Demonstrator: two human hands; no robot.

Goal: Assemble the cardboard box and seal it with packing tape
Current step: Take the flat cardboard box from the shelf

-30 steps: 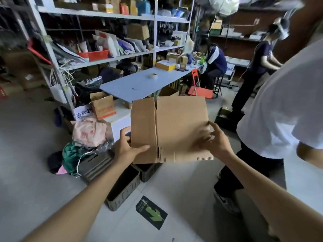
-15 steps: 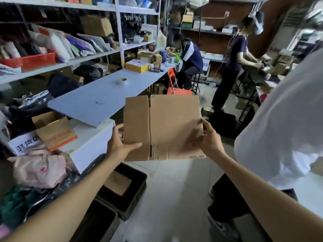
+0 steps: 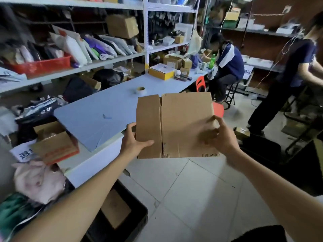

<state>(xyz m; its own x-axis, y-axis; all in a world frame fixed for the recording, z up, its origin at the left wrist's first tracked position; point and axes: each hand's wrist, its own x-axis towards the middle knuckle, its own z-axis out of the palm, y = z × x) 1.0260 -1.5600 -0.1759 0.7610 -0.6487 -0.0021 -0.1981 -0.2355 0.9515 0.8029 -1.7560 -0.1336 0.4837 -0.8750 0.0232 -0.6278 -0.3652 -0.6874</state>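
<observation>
Cardboard box (image 3: pixel 181 123) now nearer table (image 3: pixel 97 110)

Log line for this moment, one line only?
box: flat, unassembled, held in air; left hand: grips left edge; right hand: grips right edge; tape: on table, untouched

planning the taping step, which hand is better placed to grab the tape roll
Left, probably: the left hand grips the box on the side nearest the table, where the tape roll lies; the right hand would reach across it.
</observation>
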